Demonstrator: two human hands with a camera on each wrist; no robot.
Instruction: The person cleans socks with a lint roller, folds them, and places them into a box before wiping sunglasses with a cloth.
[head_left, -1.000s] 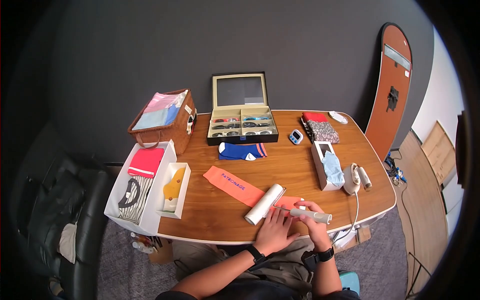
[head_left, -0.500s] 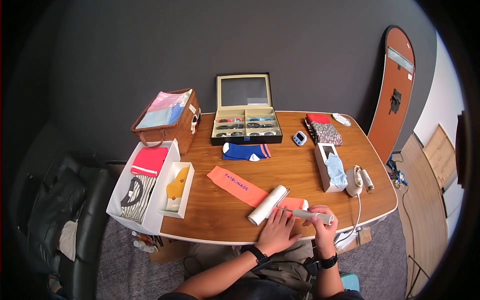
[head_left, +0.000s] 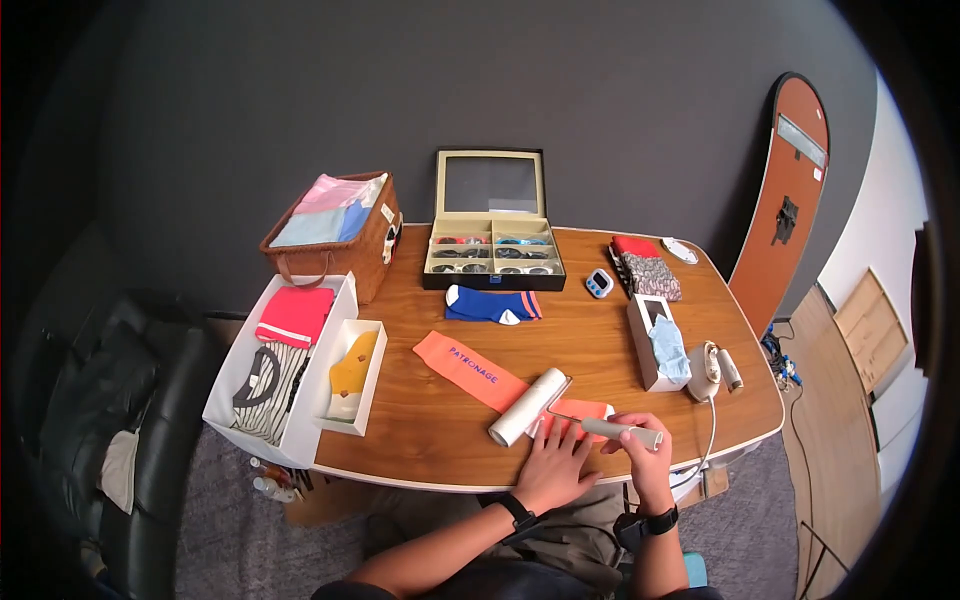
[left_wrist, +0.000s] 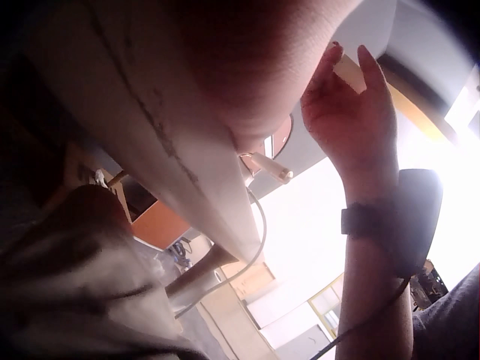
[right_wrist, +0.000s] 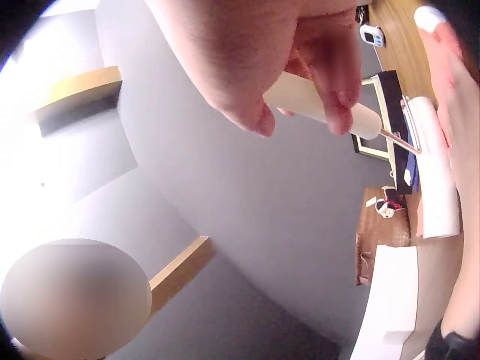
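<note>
Lint roller [head_left: 528, 408] gripped in right hand [head_left: 648, 456], left hand [head_left: 554, 473] outspread; wooden table [head_left: 585, 345], grey wall [head_left: 640, 110] beyond

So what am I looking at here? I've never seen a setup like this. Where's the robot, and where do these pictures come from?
There's no robot: these are a person's two bare hands. The wide picture comes from a camera worn on the head, looking forward and down. The other two come from cameras worn on the wrists, so they look tilted and very close up.

On the brown wood-grain table lies a long coral fabric sock with dark lettering. The left hand rests near its end, fingers spread. The right hand holds the pale handle of a white cylindrical roller, which lies across the sock.

Farther back are an open black display case of glasses and a brown wicker basket of folded cloths.
</note>
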